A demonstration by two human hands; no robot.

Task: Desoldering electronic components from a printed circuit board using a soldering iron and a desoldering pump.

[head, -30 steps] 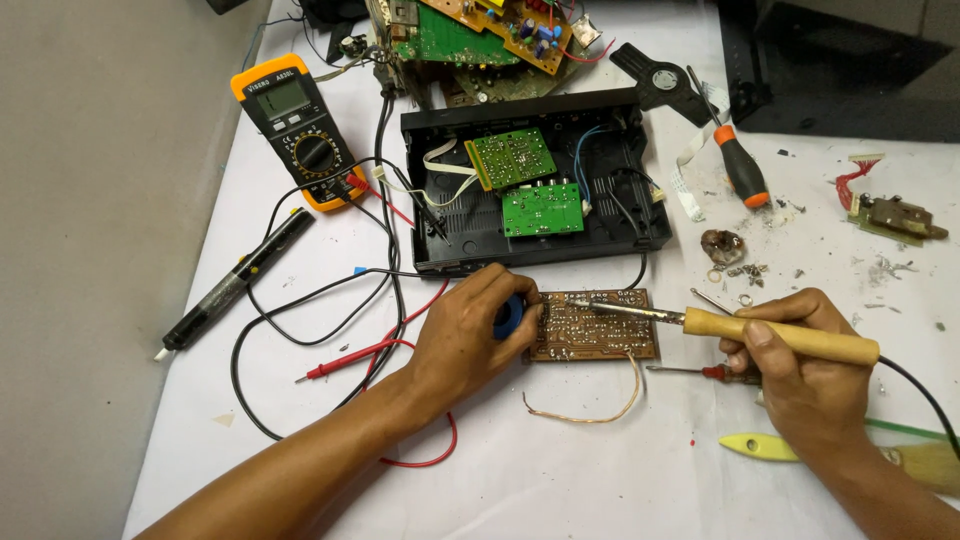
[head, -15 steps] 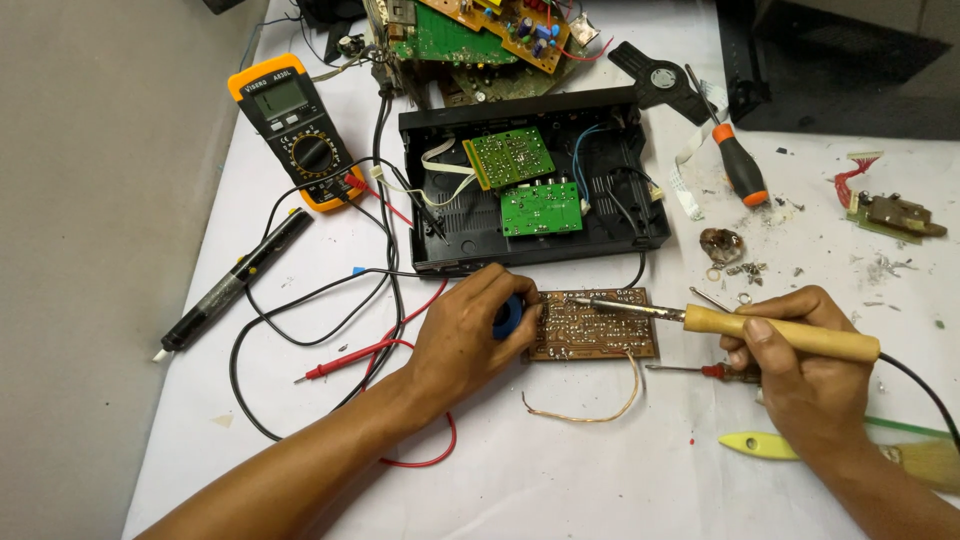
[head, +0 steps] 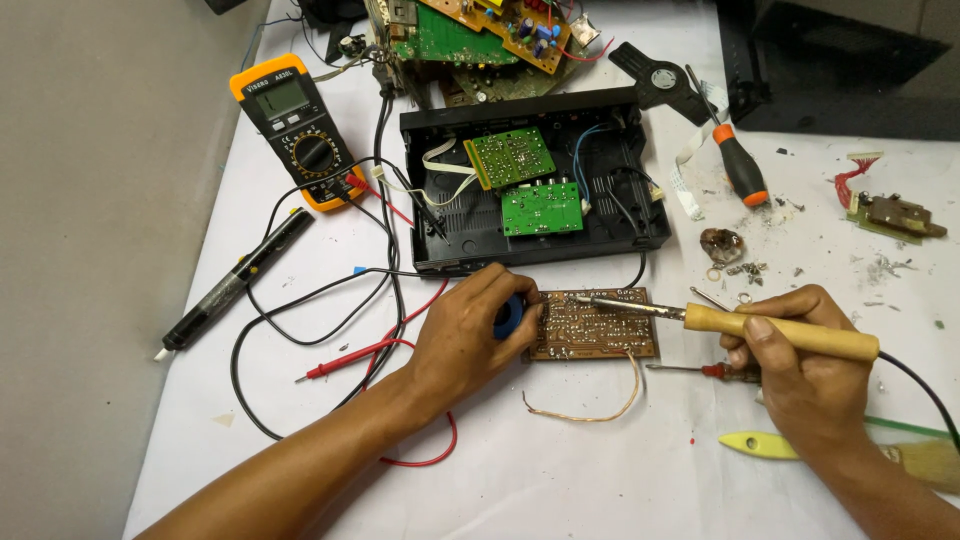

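Your right hand (head: 800, 375) has its grip closed around the wooden handle of a soldering iron (head: 780, 332), whose metal tip rests on the top edge of a brown circuit board (head: 597, 325). Your left hand (head: 470, 335) presses down at the board's left end, its grip curled over a small blue part (head: 508, 315) there. The board lies solder side up on the white counter (head: 560, 470), just in front of an open black case (head: 530, 185) holding two green boards. A bare wire (head: 600, 405) loops out from the board's lower edge. Just beside your right hand lie a thin red-handled tool (head: 700, 370) and a yellow pry tool (head: 760, 445). Farther left, red and black probe leads run to an orange multimeter (head: 295, 130), and a black desoldering pump (head: 235, 282) lies near the counter's left edge. An orange-and-black screwdriver (head: 738, 170) lies to the right of the case.
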